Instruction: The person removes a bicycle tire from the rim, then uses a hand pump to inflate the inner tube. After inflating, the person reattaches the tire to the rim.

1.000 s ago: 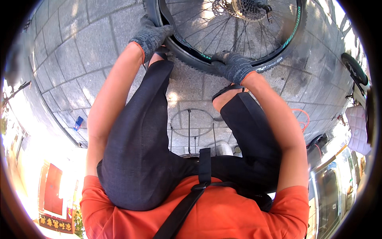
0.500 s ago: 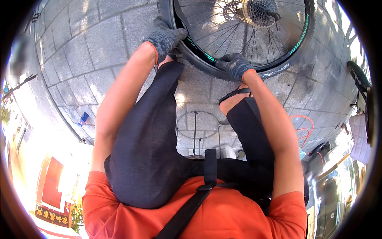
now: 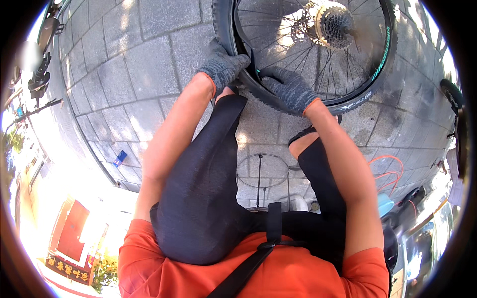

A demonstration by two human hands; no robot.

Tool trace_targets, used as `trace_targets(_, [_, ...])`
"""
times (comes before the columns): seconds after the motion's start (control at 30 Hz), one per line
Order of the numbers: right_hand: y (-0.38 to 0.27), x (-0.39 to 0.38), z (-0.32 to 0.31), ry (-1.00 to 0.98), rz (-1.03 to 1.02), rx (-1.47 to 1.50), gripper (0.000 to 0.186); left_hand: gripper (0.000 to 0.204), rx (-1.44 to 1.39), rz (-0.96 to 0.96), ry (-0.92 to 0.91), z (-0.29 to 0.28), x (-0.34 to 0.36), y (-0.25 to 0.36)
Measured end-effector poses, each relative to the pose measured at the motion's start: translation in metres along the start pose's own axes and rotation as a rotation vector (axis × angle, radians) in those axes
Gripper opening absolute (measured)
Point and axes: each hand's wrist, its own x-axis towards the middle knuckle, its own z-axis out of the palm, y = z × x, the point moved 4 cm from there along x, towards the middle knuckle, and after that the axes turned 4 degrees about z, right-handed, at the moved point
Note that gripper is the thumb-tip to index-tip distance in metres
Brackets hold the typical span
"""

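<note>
A bicycle wheel (image 3: 328,59) with black spokes, cassette (image 3: 332,27) and brake disc is at the top, its tyre (image 3: 223,18) partly lifted off the rim on the left side. My left hand (image 3: 223,64), in a grey knit glove with orange cuff, grips that tyre at the lower left. My right hand (image 3: 289,91), gloved alike, is closed on the tyre and rim a little to the right, fingertips inside the rim's edge. My feet in black sandals (image 3: 300,131) are just below the wheel.
A metal stand with a ring (image 3: 259,176) lies between my legs on the paving (image 3: 139,74). A small blue object (image 3: 119,158) is at left, orange hose (image 3: 395,176) and pale blue basin (image 3: 385,202) at right. Bicycle parts (image 3: 39,84) and a wheel (image 3: 452,97) line both sides.
The view has shifted, carrying wheel, hands and legs rightward and down in the picture. My right hand has moved left along the rim, closer to my left hand.
</note>
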Motion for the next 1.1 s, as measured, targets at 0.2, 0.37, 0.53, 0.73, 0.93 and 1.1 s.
trace_targets(0.2, [0.009, 0.011, 0.035, -0.146, 0.328, 0.394, 0.042, 0.066, 0.069, -0.087, 0.009, 0.003, -0.006, 0.009])
trace_targets(0.37, [0.007, 0.030, 0.012, -0.279, -0.085, -0.033, 0.040, 0.074, 0.085, 0.032, 0.068, 0.000, 0.006, -0.007])
trace_targets(0.53, [-0.051, 0.026, -0.030, 0.118, 0.078, 0.421, 0.043, 0.074, 0.107, 0.005, 0.035, 0.002, 0.001, -0.001])
trace_targets(0.73, [-0.063, 0.059, -0.010, 0.196, 0.062, -0.032, 0.045, 0.061, 0.170, 0.062, -0.033, -0.002, 0.008, -0.006])
trace_targets(0.93, [-0.055, 0.050, -0.001, 0.084, -0.399, -0.183, 0.042, 0.060, 0.152, -0.028, -0.141, 0.001, 0.011, -0.018])
trace_targets(1.1, [-0.065, 0.046, 0.010, -0.134, -0.438, -0.320, 0.039, 0.083, 0.657, 0.137, 0.220, 0.003, 0.028, -0.114])
